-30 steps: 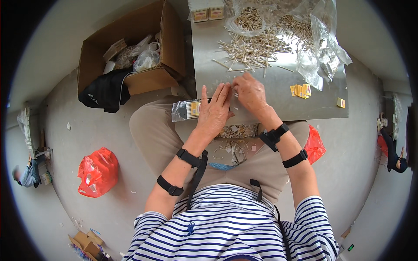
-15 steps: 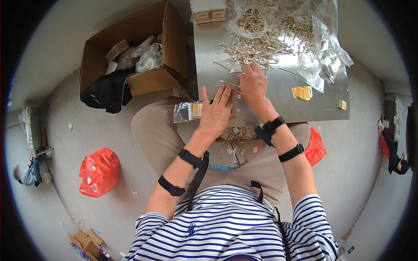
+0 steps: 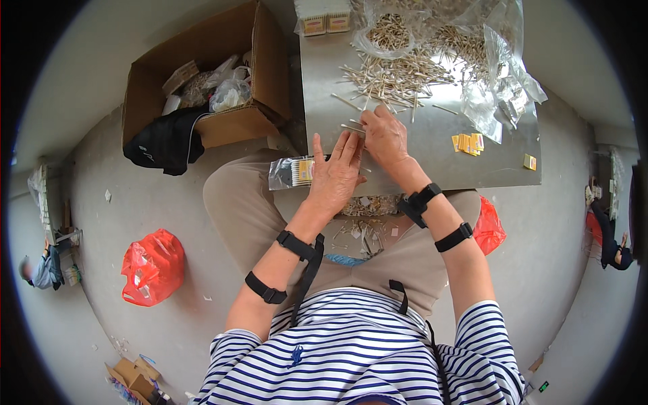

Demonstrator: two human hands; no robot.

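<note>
My left hand (image 3: pixel 333 174) lies flat at the near edge of the metal table, fingers stretched out and thumb apart. Beside it, partly covered by the hand, is a clear packet of cotton swabs (image 3: pixel 291 173) with a yellow label. My right hand (image 3: pixel 386 140) is just to its right, its fingers pinched together around what looks like a cotton swab (image 3: pixel 366 103); the fingertips partly hide it. A few loose swabs (image 3: pixel 353 127) lie between the two hands. Beyond them spreads a big heap of cotton swabs (image 3: pixel 395 74).
Clear plastic bags (image 3: pixel 496 88) lie right of the heap on the metal table (image 3: pixel 432 158). Small yellow cards (image 3: pixel 468 143) sit near the right edge. Packed swab boxes (image 3: pixel 326 23) stand far left. A cardboard box (image 3: pixel 273 61) and a red bag (image 3: pixel 154 268) are on the left.
My right hand has moved slightly left and nearer to me, toward the left fingertips. My left hand has stayed in place.
</note>
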